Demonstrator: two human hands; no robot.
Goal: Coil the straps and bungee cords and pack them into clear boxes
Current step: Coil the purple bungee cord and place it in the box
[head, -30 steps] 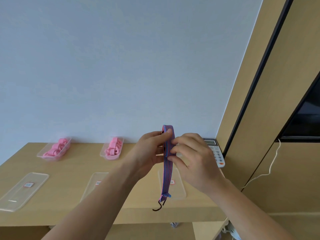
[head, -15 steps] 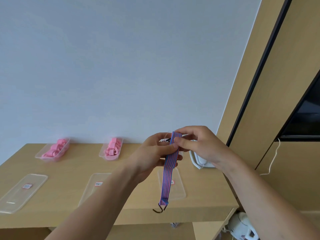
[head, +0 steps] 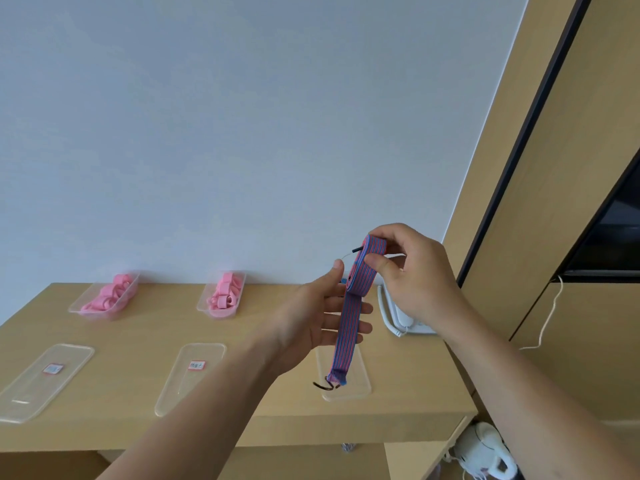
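Two clear plastic boxes (head: 74, 307) at nine o'clock of the hands are holding coiled pink straps (head: 107, 296), while the right hand (head: 415, 271) is pinching the half-rolled blue-and-red striped bungee cord (head: 346, 341) above the wooden tabletop (head: 138, 327) and the straight-fingered left hand (head: 311, 313) is supporting its hanging tail.

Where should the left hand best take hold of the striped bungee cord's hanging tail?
Pinch the flat tail just under the coil, from the left, across its broad faces; it hangs straight there, and the hook below is thin.
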